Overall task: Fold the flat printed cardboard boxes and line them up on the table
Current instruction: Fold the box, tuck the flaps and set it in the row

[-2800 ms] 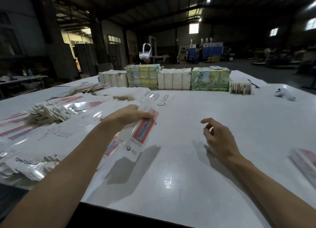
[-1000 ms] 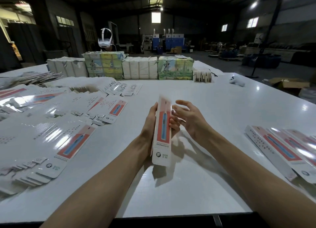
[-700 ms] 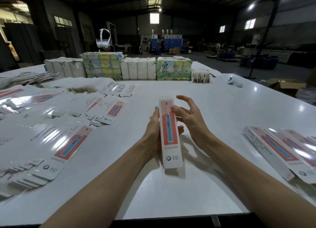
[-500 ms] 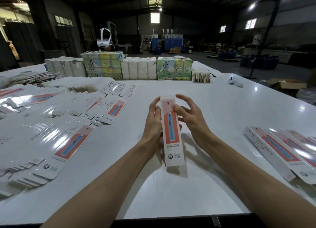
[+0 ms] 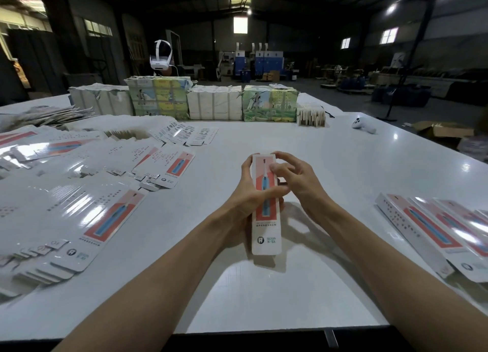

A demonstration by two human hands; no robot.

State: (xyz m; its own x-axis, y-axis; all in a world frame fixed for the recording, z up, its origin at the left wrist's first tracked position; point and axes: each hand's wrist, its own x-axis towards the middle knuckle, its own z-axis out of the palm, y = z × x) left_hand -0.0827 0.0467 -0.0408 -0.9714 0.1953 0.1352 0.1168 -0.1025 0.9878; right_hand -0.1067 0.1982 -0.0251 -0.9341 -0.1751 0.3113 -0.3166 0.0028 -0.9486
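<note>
A long white box printed with a red panel and a blue toothbrush is held above the middle of the white table. My left hand grips its left side, thumb across the front. My right hand curls over its far end, fingertips on the top flap. Flat printed box blanks lie spread over the table's left. Several folded boxes lie side by side at the right edge.
Wrapped bundles of cartons line the table's far edge, with a small stack of blanks beside them. A white headset sits above the bundles. A white controller lies far right. Beyond is a dim warehouse floor.
I took a flat blank from the left pile, brought it to the centre and opened it into a box. Since half a second ago my left thumb has come across the front and my right fingers curled over the top end.
</note>
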